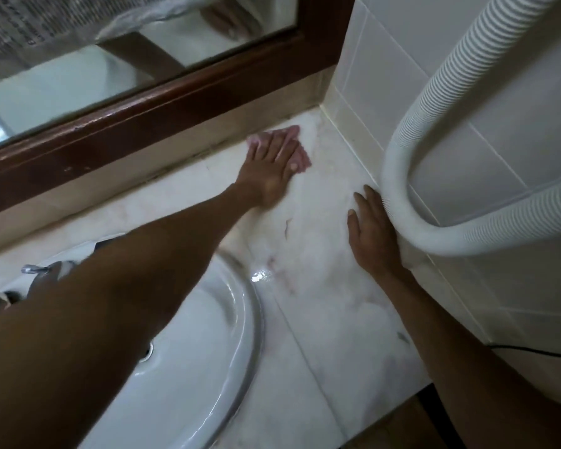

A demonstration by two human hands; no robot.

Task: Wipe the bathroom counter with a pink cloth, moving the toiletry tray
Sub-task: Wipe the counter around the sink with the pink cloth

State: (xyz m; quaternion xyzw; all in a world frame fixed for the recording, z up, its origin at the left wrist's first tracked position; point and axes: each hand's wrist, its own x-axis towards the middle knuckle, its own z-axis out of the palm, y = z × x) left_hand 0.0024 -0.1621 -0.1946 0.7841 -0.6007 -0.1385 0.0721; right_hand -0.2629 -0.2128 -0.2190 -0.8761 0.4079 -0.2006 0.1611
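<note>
My left hand (272,166) lies flat with fingers spread on a pink cloth (302,157), pressing it onto the white marble counter (321,303) near the back right corner. The cloth shows only at its edges around my fingers. My right hand (374,234) rests palm down on the counter at the right, its outer edge against a white ribbed hose (412,131). No toiletry tray is in view.
A white oval sink (208,351) with a chrome tap (36,270) fills the lower left. A wood-framed mirror (143,115) runs along the back. The white tiled wall (434,59) stands at the right, with the hose looping down onto the counter. A black cable (531,350) crosses the lower right.
</note>
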